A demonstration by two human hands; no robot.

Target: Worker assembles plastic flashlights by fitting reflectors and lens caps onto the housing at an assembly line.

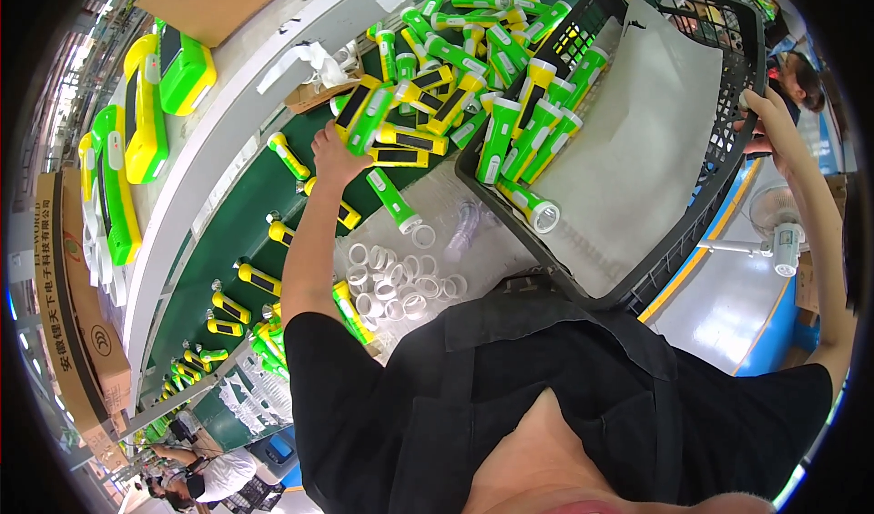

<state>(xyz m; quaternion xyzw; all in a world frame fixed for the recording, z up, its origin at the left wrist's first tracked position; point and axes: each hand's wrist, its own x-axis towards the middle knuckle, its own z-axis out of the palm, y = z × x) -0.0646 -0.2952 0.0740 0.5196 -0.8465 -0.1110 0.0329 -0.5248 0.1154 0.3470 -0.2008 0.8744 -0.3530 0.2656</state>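
Observation:
My left hand [337,157] reaches to the edge of a flashlight pile, its fingers closed round two green-and-yellow flashlights [370,121]. Far to the right, my right hand [767,130] grips the rim of a tilted black plastic basket [748,50]. Inside the basket, a pale sheet [637,150] covers the bottom, and several flashlights [537,141] lie along its left side. The heap of loose flashlights [455,54] is between my hands, beyond the basket's left edge. Near my body, a green flashlight [393,200] lies beside several clear plastic rings [396,282].
A green conveyor belt [205,277] carries spaced flashlights on the left. Beyond its pale metal rail [164,232] are larger green-and-yellow lamps [114,186] and cardboard boxes [96,332]. A fan [778,227] stands at right. Other people [223,476] are at lower left and far right.

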